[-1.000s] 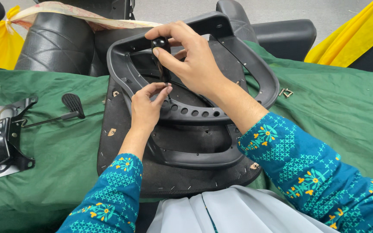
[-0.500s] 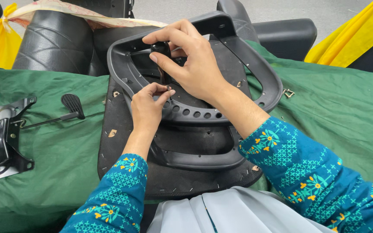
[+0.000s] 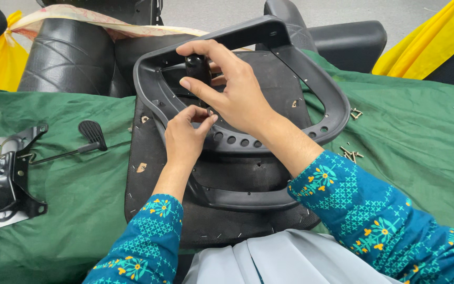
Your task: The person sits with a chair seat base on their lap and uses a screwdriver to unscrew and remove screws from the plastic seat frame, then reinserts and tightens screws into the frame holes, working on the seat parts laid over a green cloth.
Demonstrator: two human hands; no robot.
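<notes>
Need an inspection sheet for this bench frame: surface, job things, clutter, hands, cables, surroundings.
Surface: green cloth over the bench.
Job things: black plastic frame on a black seat panel; black knob.
Clutter: loose screws, metal bracket with lever.
Hands: right hand grips the knob; left hand pinches at the frame, item too small to tell.
Cables: nothing seen.
Surroundings: black chair parts, yellow cloth.

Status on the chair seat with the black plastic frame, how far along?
Done: the black plastic frame lies on the upturned black seat base, on the green cloth.
In hand: the right hand grips a short black tool; the left hand pinches something small beneath it.
Left: the row of holes looks empty, and loose metal screws wait on the cloth.
</notes>
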